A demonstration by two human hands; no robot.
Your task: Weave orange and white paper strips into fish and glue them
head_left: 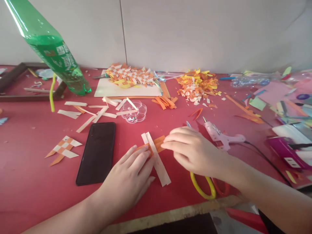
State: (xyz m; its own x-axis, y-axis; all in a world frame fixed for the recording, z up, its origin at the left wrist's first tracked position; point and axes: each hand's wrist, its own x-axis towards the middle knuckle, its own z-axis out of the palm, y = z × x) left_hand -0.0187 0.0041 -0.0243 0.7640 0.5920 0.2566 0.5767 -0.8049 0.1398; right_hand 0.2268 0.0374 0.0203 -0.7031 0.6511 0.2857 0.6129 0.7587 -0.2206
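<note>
Near the front middle of the red table, white paper strips (159, 167) cross over orange paper strips (159, 141). My left hand (135, 169) lies with its fingers spread on the left part of the crossing, pressing the strips to the table. The right ends of the orange strips are pinched by my right hand (187, 149), its fingers closed. Under and beside that hand are scissors with a yellow handle (203, 188). A woven orange and white paper fish (65, 147) lies at the left, past the black phone (96, 152).
A green bottle (58, 55) stands at the back left by a dark frame (31, 97). Behind the hands are loose white strips (91, 122), a clear flower-shaped dish (141, 110), woven fish (131, 76) and paper scraps (197, 84). A pink glue gun (219, 135) lies right, its cord running rightward.
</note>
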